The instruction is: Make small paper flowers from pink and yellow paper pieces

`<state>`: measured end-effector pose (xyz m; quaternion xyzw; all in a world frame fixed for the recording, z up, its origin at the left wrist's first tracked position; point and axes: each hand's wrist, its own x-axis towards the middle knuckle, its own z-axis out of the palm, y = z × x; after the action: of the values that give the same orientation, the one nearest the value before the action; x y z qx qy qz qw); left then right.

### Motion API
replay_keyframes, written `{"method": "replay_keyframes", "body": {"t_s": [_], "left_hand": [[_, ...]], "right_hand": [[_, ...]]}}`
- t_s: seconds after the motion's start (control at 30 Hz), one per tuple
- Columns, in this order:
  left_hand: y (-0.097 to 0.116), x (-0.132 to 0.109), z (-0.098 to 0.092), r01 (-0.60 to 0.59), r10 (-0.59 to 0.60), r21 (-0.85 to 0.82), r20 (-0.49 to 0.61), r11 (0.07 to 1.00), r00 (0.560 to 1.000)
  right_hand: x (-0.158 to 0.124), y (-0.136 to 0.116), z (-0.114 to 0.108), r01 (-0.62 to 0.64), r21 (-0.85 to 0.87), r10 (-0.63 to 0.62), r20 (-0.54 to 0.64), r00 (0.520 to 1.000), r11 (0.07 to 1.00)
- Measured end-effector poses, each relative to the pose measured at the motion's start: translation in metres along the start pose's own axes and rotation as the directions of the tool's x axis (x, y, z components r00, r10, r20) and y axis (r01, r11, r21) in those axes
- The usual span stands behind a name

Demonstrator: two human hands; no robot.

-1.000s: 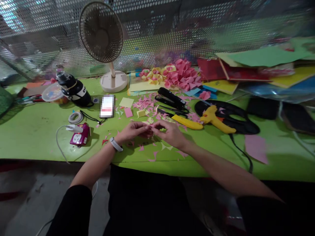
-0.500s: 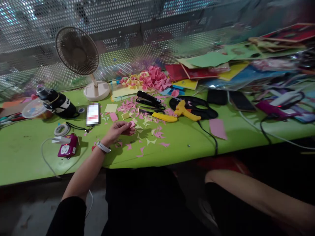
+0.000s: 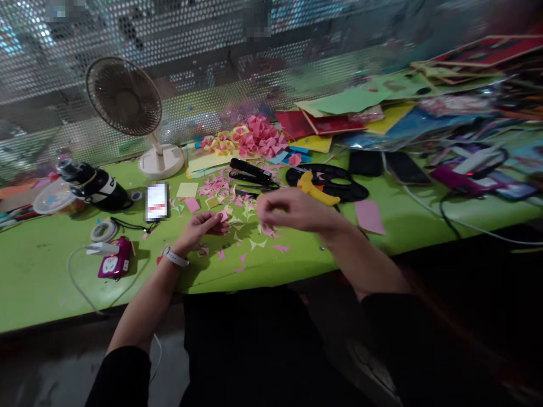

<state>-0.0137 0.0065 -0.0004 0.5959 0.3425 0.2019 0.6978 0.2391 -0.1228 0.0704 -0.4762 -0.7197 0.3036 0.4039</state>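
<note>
My left hand [image 3: 208,225] pinches a small pink paper piece [image 3: 224,215] between thumb and fingers, just above the table. My right hand [image 3: 291,209], smeared by motion, hovers over the scraps with its fingers curled; whether anything is in them does not show. Behind it lies a yellow-handled tool [image 3: 324,195], partly covered by the hand. A black stapler [image 3: 252,171] rests beyond the fingers. Pink and pale-yellow paper scraps [image 3: 258,244] are strewn between and around both hands. Left of them lie a pink paper slip [image 3: 192,204] and a pale-yellow sheet [image 3: 187,190].
Folded pink paper pieces [image 3: 263,135] are heaped at the back. A fan [image 3: 161,162], black bottle [image 3: 102,185], phone [image 3: 156,202], tape roll [image 3: 104,230] and purple power socket [image 3: 115,259] stand or lie left. Coloured sheets [image 3: 352,104] and cables [image 3: 475,226] spread right.
My right arm has swung up from beside my lap to above the table, covering part of the yellow-handled tool. My left hand keeps the pink paper piece. The view has shifted slightly.
</note>
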Motion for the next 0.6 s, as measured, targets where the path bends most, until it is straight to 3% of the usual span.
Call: {"method": "replay_keyframes", "body": {"t_s": [0.07, 0.17, 0.27, 0.43, 0.6], "left_hand": [[0.002, -0.002, 0.003, -0.008, 0.007, 0.020, 0.020, 1.000, 1.000], [0.002, -0.004, 0.007, -0.020, 0.018, 0.032, 0.067, 0.999, 0.998], [-0.001, -0.003, 0.009, -0.045, 0.042, 0.032, 0.099, 0.998, 0.994], [-0.008, -0.002, 0.011, -0.055, 0.050, 0.026, 0.160, 0.998, 0.986], [-0.008, -0.004, 0.011, -0.024, 0.034, -0.055, 0.194, 0.998, 0.980]], "right_hand": [[0.036, 0.020, 0.016, -0.087, -0.008, 0.087, 0.011, 0.996, 0.996], [0.055, 0.045, 0.041, -0.188, 0.000, 0.188, 0.010, 0.982, 0.982], [0.047, 0.056, 0.055, -0.184, -0.028, 0.185, 0.027, 0.982, 0.982], [0.035, 0.054, 0.064, -0.146, -0.011, 0.147, 0.114, 0.983, 0.989], [0.033, 0.055, 0.067, -0.049, -0.072, 0.054, 0.061, 0.997, 0.996]]}}
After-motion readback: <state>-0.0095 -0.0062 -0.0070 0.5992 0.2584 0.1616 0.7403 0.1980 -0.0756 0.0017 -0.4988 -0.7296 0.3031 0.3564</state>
